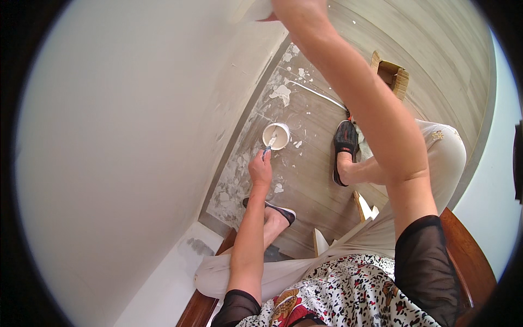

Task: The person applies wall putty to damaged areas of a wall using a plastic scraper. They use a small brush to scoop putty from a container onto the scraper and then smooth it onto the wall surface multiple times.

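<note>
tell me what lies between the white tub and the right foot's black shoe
In the head view, bare wood-look floor with a few white flakes near the white tub; nothing larger before the black shoe.

I see the bare right hand [297, 7] cut off at the top, beside a whitish blurred thing [258, 10] I can't name. The bare left hand [260, 168] covers part of the slim blue-handled tool [269, 146]; the right forearm [362, 76] hides some of the open brown cardboard box [402, 82].

Grey-brn wood-look floor [315, 177], wht flakes [280, 95], rnd wht tub [286, 133], open cardbd box [401, 84], thin wht strip [318, 93]
</note>
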Demonstrator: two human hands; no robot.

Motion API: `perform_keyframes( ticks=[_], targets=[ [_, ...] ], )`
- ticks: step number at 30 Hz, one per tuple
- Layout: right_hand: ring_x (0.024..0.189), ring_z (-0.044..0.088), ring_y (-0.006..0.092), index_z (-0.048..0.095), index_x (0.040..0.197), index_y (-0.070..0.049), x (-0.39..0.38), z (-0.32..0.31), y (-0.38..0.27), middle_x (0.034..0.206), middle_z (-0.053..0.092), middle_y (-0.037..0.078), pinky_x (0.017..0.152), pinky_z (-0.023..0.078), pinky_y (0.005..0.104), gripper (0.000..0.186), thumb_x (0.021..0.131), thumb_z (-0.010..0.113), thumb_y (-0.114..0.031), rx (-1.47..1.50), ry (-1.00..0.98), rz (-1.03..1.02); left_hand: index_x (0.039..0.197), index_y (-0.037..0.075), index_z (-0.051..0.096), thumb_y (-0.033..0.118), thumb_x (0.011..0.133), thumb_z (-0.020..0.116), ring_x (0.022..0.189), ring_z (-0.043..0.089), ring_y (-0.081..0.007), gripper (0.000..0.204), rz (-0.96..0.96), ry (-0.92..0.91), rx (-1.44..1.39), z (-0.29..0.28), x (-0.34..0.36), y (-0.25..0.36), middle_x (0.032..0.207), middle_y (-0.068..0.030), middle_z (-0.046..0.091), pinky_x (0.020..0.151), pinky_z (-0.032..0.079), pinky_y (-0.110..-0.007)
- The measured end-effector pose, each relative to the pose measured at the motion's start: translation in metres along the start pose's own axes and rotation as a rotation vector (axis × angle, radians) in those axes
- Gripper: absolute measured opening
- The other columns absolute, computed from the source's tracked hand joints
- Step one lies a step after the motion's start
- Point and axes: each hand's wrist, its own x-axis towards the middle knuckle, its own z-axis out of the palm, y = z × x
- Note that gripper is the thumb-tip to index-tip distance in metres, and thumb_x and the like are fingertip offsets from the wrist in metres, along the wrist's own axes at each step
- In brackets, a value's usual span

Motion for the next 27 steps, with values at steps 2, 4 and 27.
perform_keyframes(
  ticks=[2, 4, 27],
  targets=[
    [0.054, 0.062, 0.0304, 0.058, 0.064, 0.009, 0.032, 0.018, 0.095, 0.059, 0.060, 0.019, 0.055, 0.047, 0.0436, 0.020, 0.069, 0.056, -0.010, -1.120, 0.267, -0.661, 0.073, 0.000, 0.054, 0.024, 0.087, 0.054, 0.057, 0.049, -0.0391, 0.028, 0.003, 0.002, 0.012, 0.001, -0.001, 0.000, 0.064, -0.0214, 0.053, 0.052, 0.037, -0.041],
    [0.059, 0.060, 0.0361, 0.056, 0.060, 0.008, -0.019, 0.022, 0.075, 0.058, 0.056, 0.024, 0.059, 0.044, 0.0466, 0.024, 0.070, 0.056, -0.013, -0.031, 0.222, 0.018, 0.073, 0.000, 0.053, 0.024, 0.087, 0.054, 0.058, 0.049, -0.0389, 0.028, -0.025, 0.027, 0.070, -0.022, -0.007, -0.020, 0.064, -0.0212, 0.053, 0.052, 0.038, -0.041],
    [0.063, 0.065, 0.0374, 0.059, 0.072, 0.017, -0.021, 0.094, 0.191, 0.068, 0.061, 0.030, 0.058, 0.054, 0.0385, 0.027, 0.073, 0.056, -0.010, -0.112, 0.060, 0.277, 0.071, 0.000, 0.052, 0.025, 0.086, 0.056, 0.056, 0.050, -0.0375, 0.029, -0.045, -0.013, 0.009, -0.012, -0.002, -0.013, 0.063, -0.0206, 0.052, 0.051, 0.037, -0.040]
  ],
)
